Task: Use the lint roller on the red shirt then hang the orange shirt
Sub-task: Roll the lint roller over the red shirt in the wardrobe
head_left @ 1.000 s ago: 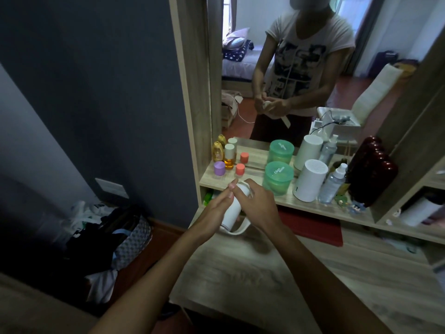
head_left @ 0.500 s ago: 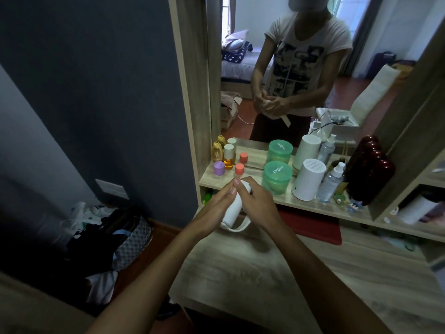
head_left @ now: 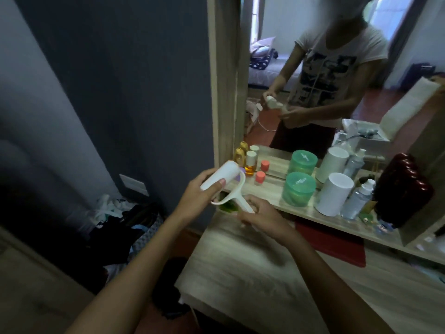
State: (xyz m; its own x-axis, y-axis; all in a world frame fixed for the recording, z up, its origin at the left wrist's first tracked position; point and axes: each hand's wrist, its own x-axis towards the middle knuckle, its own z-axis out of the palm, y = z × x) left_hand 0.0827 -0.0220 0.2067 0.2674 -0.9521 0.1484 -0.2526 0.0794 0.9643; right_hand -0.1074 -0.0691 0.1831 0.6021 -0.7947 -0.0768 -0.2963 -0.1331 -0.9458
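There is only one view, from a camera on the person's head. It looks forward and down, close over the wooden vanity table point(head_left: 252, 268). The mirror point(head_left: 313, 75) stands at the far edge of the table, facing the camera, and shows the person from the front.

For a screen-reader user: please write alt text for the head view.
Two bare hands hold a white plastic lint roller above a pale wooden vanity: left hand around the roll, right hand on the handle. Jars and bottles line the mirror shelf.
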